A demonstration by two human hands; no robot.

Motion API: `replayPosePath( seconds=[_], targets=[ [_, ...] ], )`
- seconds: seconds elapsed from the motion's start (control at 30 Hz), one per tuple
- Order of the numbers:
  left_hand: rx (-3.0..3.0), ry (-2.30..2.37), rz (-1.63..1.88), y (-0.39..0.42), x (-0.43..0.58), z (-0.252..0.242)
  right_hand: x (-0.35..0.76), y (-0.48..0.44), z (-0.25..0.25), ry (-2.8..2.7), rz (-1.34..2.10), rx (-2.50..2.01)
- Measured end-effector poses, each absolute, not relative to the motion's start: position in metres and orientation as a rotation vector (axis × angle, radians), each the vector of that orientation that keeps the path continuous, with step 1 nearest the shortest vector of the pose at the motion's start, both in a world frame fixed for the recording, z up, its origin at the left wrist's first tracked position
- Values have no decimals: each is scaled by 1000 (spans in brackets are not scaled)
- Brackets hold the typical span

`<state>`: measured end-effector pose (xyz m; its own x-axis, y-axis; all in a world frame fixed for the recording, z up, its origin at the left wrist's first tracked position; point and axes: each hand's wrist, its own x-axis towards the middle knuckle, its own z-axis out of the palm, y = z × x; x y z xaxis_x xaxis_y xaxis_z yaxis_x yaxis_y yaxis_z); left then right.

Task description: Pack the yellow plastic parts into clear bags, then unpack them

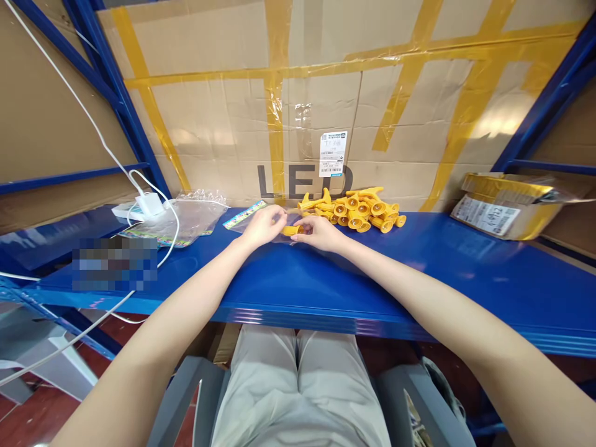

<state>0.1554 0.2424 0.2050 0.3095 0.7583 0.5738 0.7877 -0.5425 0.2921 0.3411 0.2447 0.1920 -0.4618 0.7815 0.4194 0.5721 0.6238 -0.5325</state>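
Your left hand (263, 225) and right hand (321, 233) pinch one yellow piece (292, 230) just beside the pile (358, 212); it looks light and rigid, so grip its stem.

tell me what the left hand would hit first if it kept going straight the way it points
The left hand points forward and right, so first the yellow piece it touches, then the right hand just beyond. The yellow pile probably lies further along that line, though depth is unclear.
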Motion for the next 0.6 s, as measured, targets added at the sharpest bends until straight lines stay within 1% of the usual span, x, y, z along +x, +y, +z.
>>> replayPosePath(
  seconds=[0.1, 0.17, 0.23, 0.33, 0.47, 0.6],
  targets=[
    [-2154, -1918, -1072, 253, 134, 207, 343, 244, 191, -2216, 416, -1085],
    [-1941, -2193, -919, 260, 113, 207, 345, 244, 190, -2212, 416, -1090],
    [-1869, -2313, -780, 266, 93, 206, 346, 245, 190, -2200, 427, -1079],
    [-1808, -2472, -725, 272, 77, 204, 349, 247, 190, -2184, 435, -1064],
    [-1940, -2448, -877, 279, 80, 200, 351, 250, 189, -2199, 446, -1030],
    [-2093, -2549, -1195, 280, 92, 197, 352, 250, 190, -2199, 474, -1048]
  ],
)
